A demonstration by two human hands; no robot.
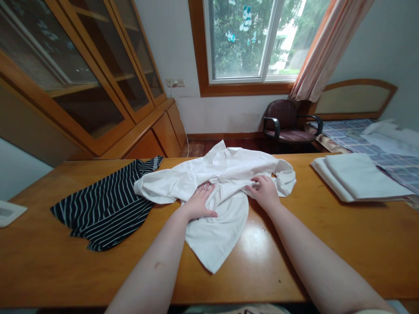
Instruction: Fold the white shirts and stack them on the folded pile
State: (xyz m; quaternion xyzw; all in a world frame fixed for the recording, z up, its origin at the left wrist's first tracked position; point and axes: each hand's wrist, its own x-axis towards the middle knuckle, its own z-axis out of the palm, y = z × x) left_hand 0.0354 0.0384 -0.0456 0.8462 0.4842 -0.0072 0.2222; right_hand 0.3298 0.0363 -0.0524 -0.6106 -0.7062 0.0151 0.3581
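Note:
A white long-sleeved shirt [216,237] lies rumpled on the wooden table in front of me, its collar pointing away and its sleeves out to both sides. My left hand [200,203] rests flat on the middle of it, fingers spread. At the shirt's right side is my right hand [266,194], thumb and fingers apart, touching the cloth near the right sleeve. Part of the shirt bunches between the two hands. Under the tip of the left sleeve lies the edge of a black-and-white striped garment [111,200].
Folded white cloth [363,176] sits at the right end of the table [255,279]. A white flat object [11,213] is at the left edge. Beyond stand a glass-door cabinet [131,131], an office chair [284,122] and a bed [379,139].

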